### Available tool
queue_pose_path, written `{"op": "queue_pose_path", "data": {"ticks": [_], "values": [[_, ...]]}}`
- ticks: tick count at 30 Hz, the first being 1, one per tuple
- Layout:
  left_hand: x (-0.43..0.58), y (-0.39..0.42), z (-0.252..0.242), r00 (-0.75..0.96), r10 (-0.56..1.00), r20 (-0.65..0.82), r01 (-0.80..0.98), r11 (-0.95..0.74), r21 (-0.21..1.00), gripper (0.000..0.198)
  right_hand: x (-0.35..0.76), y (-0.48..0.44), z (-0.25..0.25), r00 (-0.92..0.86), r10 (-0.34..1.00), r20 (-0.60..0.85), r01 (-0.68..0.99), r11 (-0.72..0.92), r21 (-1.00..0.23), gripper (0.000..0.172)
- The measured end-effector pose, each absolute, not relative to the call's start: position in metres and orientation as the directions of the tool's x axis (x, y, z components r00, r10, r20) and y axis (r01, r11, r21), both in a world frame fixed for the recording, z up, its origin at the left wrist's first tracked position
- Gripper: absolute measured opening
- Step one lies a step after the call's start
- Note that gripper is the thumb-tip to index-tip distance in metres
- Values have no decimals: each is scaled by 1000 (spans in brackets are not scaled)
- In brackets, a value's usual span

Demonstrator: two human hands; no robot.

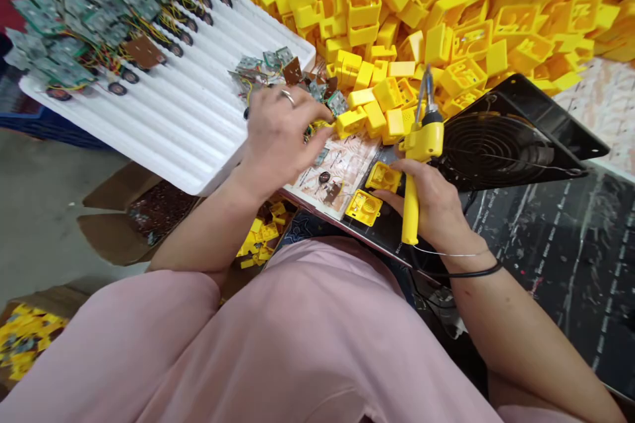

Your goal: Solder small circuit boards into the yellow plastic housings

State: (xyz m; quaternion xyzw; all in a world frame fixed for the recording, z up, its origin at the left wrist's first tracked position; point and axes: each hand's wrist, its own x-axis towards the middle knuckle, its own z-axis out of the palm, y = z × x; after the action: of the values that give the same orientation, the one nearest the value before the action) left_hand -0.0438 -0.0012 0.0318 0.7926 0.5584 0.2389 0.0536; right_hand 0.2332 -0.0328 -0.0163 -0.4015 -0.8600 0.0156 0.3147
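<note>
R hand [434,201] has the yellow soldering gun [423,142], handle low, tip toward 12 o'clock; index & thumb stick out past the handle, a bit apart, at the two open case halves [364,207] lying at 9 o'clock on the bench [536,225]. L hand [282,132], at 10 o'clock from R, has fingers bent w/ a small gap betw. index & thumb, over wires [311,131]; can't tell if they've got hold of any, as the hand hides most.

Small round black part [324,177] lies approx. 5 o'clock from L hand; white foam tray [193,139] w/ rows of wired circuit boards [99,20] at 10. Big pile of yellow cases [426,6] at 12 from R hand, black fan [496,149] near at 2. Cardboard box [106,238] at 8 from L hand, below bench level.
</note>
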Motion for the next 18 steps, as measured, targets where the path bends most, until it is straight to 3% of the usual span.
{"op": "queue_pose_path", "data": {"ticks": [2, 6, 9, 11, 13, 16, 18], "values": [[-50, 9, 27, 177, 917, 358, 903, -296, 312, 22, 234, -34, -15, -486, 709, 511, 672, 677, -300, 36], [-45, 32, 8, 182, 934, 309, 933, -263, 244, 22, 235, -33, -18, -489, 713, 503, 637, 686, -353, 39], [-40, 44, 2, 177, 946, 272, 934, -248, 258, 30, 234, -32, -21, -490, 702, 517, 631, 695, -345, 38], [-41, 47, 5, 162, 938, 307, 898, -269, 348, 35, 234, -33, -22, -478, 698, 534, 645, 691, -326, 39], [-45, 48, 13, 115, 926, 359, 800, -301, 519, 45, 233, -34, -21, -466, 700, 542, 651, 685, -325, 40], [-51, 49, 28, 27, 935, 353, 460, -325, 826, 53, 230, -34, -22, -405, 739, 538, 679, 637, -365, 34], [-52, 52, 38, 38, 963, 266, 218, -268, 938, 45, 227, -34, -24, -376, 767, 519, 688, 607, -398, 31]]}}
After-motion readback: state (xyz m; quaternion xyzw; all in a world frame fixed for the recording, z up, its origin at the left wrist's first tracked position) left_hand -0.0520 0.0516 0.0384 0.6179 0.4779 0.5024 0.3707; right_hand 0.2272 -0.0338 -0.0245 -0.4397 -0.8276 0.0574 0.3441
